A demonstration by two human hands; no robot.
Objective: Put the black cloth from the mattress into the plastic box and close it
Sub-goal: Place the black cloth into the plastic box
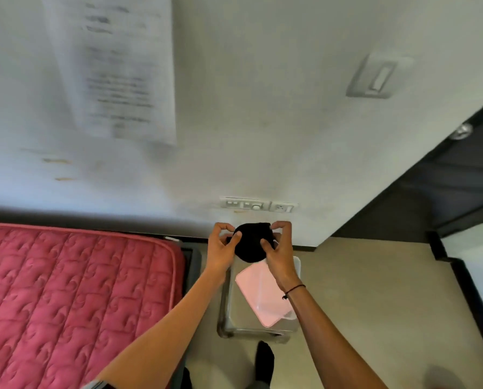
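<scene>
Both my hands hold the black cloth (251, 242) bunched in the air in front of the wall. My left hand (222, 248) pinches its left edge and my right hand (279, 248) pinches its right edge. Just below them sits the clear plastic box (297, 262), mostly hidden behind my right hand and wrist. A pink lid (258, 293) lies tilted beside the box on a metal stool (234, 313). The red quilted mattress (66, 290) fills the lower left.
A white wall with a taped paper sheet (114, 66), a light switch (375, 77) and a row of sockets (258, 204) stands straight ahead. A dark door (436, 192) is at the right. My feet in black socks (264, 357) stand on the beige floor below the stool.
</scene>
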